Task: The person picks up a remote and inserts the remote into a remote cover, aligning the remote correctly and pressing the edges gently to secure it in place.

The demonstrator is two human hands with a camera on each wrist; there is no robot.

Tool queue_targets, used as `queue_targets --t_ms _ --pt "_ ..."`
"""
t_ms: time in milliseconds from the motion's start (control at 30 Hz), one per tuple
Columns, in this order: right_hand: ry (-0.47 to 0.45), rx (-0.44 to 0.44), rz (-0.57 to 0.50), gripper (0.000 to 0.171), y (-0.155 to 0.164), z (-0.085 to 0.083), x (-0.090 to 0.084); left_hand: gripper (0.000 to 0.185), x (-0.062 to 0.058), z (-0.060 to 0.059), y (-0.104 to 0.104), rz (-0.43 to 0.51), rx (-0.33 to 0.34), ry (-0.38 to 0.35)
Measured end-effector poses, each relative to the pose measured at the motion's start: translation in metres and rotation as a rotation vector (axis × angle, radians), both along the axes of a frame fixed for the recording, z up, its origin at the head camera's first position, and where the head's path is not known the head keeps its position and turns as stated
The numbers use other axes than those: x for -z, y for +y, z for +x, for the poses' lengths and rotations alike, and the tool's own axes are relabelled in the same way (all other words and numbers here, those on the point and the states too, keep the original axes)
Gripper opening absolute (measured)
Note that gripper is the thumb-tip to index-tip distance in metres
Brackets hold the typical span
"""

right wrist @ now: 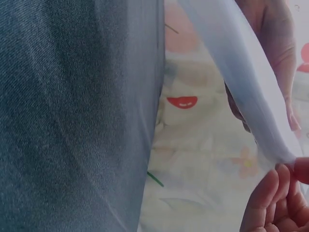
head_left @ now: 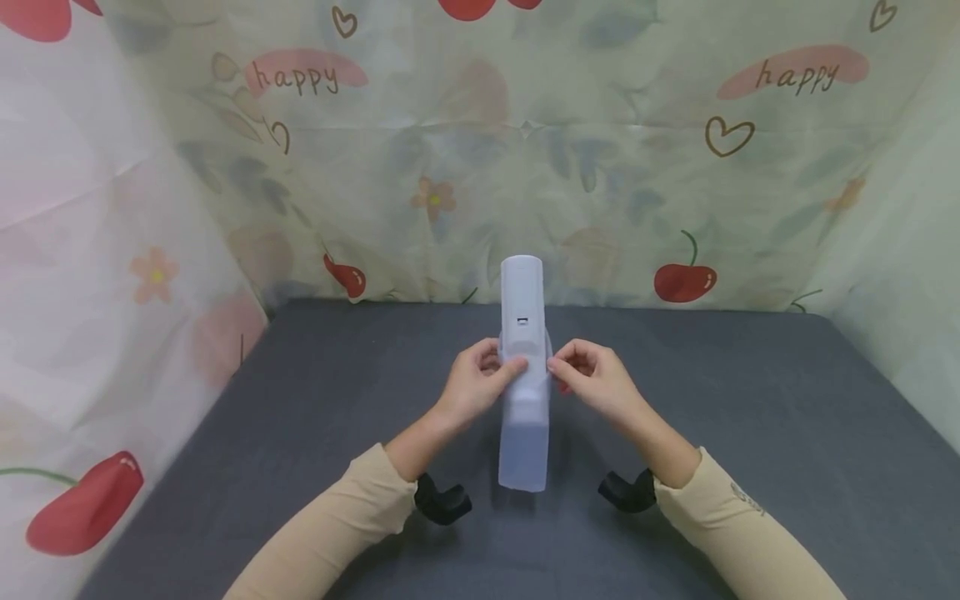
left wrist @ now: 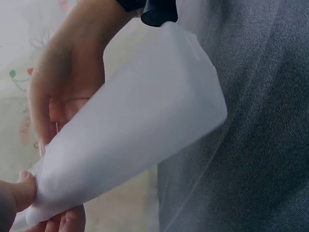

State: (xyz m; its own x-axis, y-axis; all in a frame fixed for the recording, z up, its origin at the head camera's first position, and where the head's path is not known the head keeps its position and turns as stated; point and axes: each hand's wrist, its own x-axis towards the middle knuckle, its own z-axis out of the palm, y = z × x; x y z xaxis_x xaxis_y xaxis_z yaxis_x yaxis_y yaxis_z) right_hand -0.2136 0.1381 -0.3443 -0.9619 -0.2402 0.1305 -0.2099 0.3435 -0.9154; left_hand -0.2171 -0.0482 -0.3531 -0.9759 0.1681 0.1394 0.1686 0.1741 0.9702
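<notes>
A long white plastic device (head_left: 525,392) stands lengthwise between my hands, over the middle of the dark table. Its far end is rounded, a small dark slot marks its upper face, and the near part is a smooth, boxy, bluish-white section (left wrist: 140,106). My left hand (head_left: 480,375) grips it around the middle, thumb across the upper face and fingers round the left side, partly hidden behind it. At the right edge, thumb and forefinger of my right hand (head_left: 596,375) pinch the device's side. The right wrist view shows those fingertips (right wrist: 270,186) right at its narrow edge.
A dark grey cloth covers the table (head_left: 360,367). Patterned curtains (head_left: 480,167) with cherries and hearts hang behind and at the left, and a pale one on the right. Black straps or mounts (head_left: 444,500) sit beneath both wrists.
</notes>
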Motion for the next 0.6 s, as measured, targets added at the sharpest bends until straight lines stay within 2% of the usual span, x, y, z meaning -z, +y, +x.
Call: queue_targets --t_ms 300,467,600 --pt "0.054 0.099 0.002 0.017 -0.0054 0.0019 -0.0004 0.038 -0.0048 0.0021 -0.0015 -0.085 0.074 -0.002" --pt "0.06 0.121 -0.013 0.017 -0.0073 0.0024 -0.0026 0.038 -0.008 0.0028 -0.0024 -0.105 0.106 -0.005" --pt "0.046 0.106 -0.02 0.017 -0.0086 0.0029 -0.004 0.038 -0.0087 0.0027 -0.0034 -0.113 0.113 -0.007"
